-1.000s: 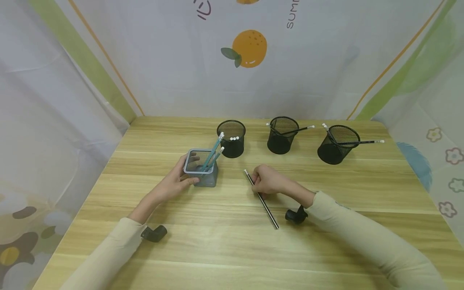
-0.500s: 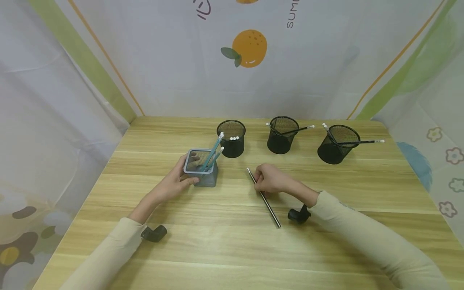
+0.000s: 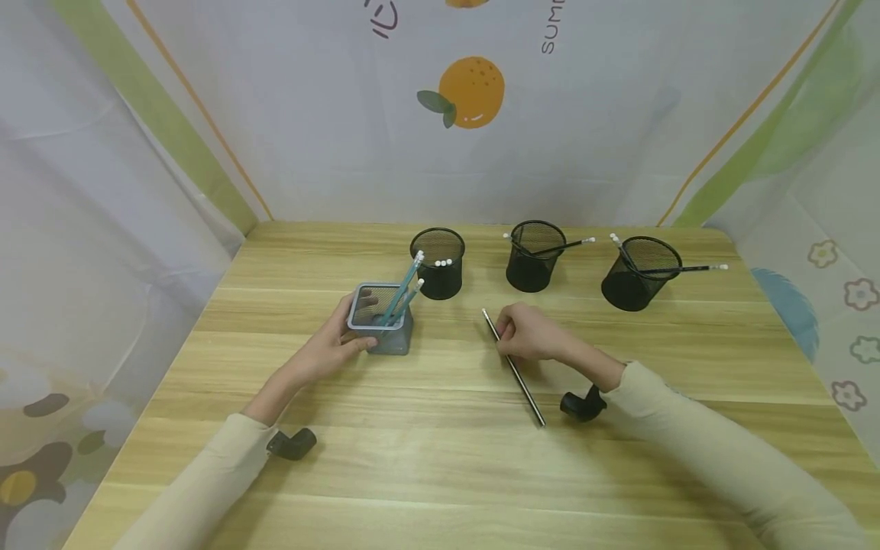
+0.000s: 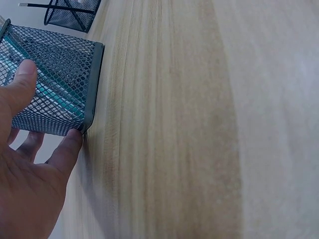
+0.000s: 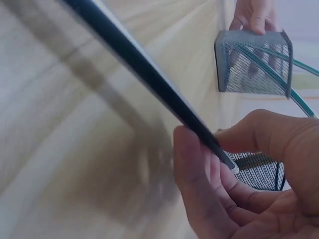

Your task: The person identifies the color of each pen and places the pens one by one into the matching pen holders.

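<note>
My left hand (image 3: 335,345) holds a square grey mesh pen holder (image 3: 390,342) that stands on the table, thumb on its near side and fingers on the side and behind. Teal pencils (image 3: 406,299) with white erasers lean inside it toward the right. My right hand (image 3: 532,334) pinches a black pencil (image 3: 527,391) near its eraser end between thumb and fingers. This pencil slants low over the table, eraser end away from me; in the right wrist view its shadow (image 5: 107,89) falls on the wood beside it.
Three round black mesh cups stand along the back: a left one (image 3: 441,284) with three white erasers showing, a middle one (image 3: 528,273) and a right one (image 3: 629,292), both with black pencils leaning out. A patterned curtain (image 3: 330,153) hangs behind the table (image 3: 412,473).
My right hand has moved to the right and slightly away from me, carrying the black pencil along. My left hand and the pen holder have stayed in place.
</note>
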`<state>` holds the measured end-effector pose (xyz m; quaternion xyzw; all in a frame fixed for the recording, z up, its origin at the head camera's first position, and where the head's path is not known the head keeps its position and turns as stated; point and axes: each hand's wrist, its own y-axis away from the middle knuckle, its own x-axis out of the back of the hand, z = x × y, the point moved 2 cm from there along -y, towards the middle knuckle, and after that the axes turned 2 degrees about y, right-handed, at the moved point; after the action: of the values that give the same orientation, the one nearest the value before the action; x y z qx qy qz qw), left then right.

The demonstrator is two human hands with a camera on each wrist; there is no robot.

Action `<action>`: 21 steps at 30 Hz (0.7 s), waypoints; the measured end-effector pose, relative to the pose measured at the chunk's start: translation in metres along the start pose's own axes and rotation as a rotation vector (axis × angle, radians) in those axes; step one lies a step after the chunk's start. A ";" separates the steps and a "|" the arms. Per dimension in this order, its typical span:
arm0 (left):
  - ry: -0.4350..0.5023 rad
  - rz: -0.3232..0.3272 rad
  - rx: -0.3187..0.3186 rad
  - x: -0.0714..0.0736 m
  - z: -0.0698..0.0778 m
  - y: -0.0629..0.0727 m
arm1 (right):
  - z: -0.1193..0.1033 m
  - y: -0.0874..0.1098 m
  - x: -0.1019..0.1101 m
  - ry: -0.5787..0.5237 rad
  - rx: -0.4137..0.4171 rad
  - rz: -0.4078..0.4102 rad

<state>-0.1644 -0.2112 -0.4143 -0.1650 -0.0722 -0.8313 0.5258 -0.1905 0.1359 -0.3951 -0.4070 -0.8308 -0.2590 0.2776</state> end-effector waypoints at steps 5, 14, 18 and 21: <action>-0.001 0.000 -0.005 0.000 0.000 0.000 | 0.003 0.008 0.015 -0.089 -0.030 0.031; -0.006 -0.001 -0.008 0.000 0.000 0.001 | 0.001 0.022 0.056 -0.112 -0.016 0.126; -0.005 -0.002 -0.010 0.000 0.000 0.000 | -0.005 0.029 0.078 -0.050 -0.001 0.184; -0.008 -0.004 -0.008 0.000 0.000 0.000 | -0.009 0.032 0.093 -0.010 0.018 0.243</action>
<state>-0.1646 -0.2113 -0.4144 -0.1701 -0.0713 -0.8320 0.5233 -0.2101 0.1965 -0.3191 -0.5036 -0.7790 -0.2140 0.3062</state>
